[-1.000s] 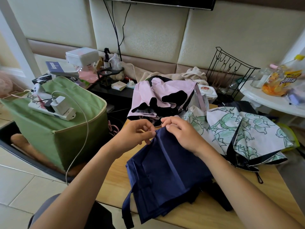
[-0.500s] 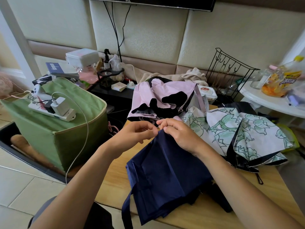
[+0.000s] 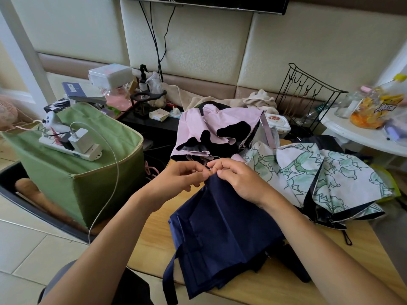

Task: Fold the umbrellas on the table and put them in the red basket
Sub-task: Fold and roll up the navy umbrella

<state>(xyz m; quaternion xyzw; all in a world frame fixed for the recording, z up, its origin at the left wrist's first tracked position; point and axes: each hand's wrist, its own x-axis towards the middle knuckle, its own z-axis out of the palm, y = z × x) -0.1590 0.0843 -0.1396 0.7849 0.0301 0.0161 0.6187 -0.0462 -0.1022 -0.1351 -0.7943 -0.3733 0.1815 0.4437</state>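
Hands meet at the far tip of the navy umbrella (image 3: 220, 234): left hand (image 3: 182, 179) and right hand (image 3: 237, 181) both pinch the top edge of its cloth, fingertips nearly touching. Umbrella lies on the wooden table (image 3: 154, 238), long axis running from the pinch point back toward the person, strap end hanging over the near edge. Pink umbrella (image 3: 215, 130) and green-patterned umbrella (image 3: 330, 172) sit beyond and to the right, unfolded; no red basket in view, so its direction cannot be told.
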